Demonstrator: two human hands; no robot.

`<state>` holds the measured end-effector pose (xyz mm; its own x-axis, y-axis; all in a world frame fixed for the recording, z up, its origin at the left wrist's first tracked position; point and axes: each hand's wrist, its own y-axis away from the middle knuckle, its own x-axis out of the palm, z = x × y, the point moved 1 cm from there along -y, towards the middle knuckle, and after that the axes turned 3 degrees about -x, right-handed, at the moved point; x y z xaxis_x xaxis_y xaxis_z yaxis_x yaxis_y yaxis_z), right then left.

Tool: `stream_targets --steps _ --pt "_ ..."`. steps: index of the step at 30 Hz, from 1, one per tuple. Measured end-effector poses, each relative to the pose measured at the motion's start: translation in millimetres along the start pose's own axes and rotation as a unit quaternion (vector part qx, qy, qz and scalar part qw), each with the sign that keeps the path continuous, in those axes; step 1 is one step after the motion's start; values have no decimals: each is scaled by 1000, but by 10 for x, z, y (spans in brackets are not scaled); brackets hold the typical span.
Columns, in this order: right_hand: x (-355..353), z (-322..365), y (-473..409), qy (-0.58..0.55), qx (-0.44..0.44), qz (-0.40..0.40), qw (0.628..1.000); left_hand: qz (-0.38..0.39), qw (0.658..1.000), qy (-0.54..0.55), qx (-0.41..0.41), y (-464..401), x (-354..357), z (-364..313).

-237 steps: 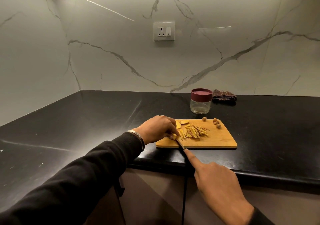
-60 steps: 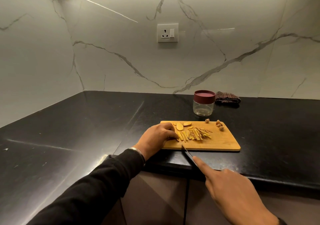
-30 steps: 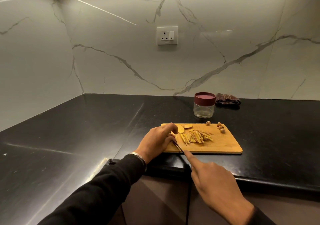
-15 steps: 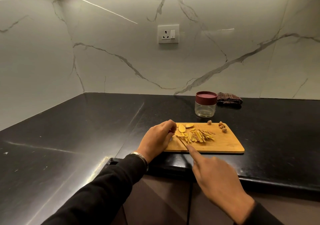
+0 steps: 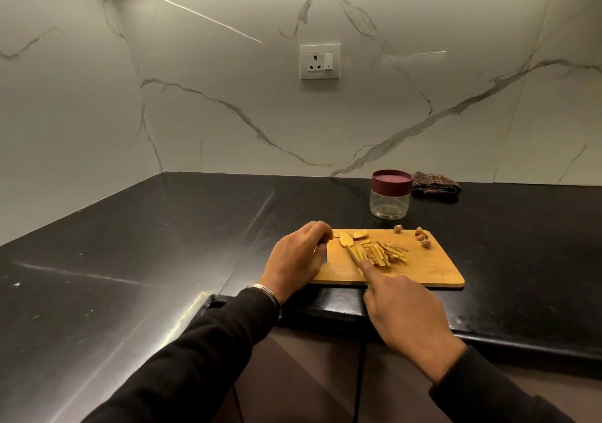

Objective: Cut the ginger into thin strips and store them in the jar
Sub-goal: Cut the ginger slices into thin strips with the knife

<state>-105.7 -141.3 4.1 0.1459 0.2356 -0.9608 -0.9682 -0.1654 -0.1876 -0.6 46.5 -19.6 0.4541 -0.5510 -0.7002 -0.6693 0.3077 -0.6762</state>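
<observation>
Slicing is the step in hand: right hand (image 5: 405,312) clamped on knife (image 5: 354,257), left hand (image 5: 298,256) loosely curled beside it, next cut needing ginger slices (image 5: 346,238) held steady.

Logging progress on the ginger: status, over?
Right hand grips knife, left hand curled at board's edge. Ginger strips piled, slices remain. Jar lidded, empty.

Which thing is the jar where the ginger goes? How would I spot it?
Look along the black countertop toward the marble wall, just past the far edge of the wooden cutting board. The jar stands there, left of a folded checked cloth. It is the only see-through thing, with a dark red lid on top.
</observation>
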Motion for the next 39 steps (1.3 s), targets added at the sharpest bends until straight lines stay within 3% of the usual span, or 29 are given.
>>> stream_targets --steps 15,21,28,33,39 --pt "-79 -92 105 -51 22 -56 997 1 1000 -4 10 -2 16 14" --pt "13 23 115 -59 -34 -29 997 3 1000 -8 4 -1 27 20" --pt "-20 -84 126 -46 17 -42 998 3 1000 -13 5 -2 36 31" --pt "-3 -38 155 -40 -31 -35 998 -1 1000 -15 1 -4 47 35" --pt "-18 -121 90 -5 -8 -20 1000 0 1000 -12 -3 -2 42 30"
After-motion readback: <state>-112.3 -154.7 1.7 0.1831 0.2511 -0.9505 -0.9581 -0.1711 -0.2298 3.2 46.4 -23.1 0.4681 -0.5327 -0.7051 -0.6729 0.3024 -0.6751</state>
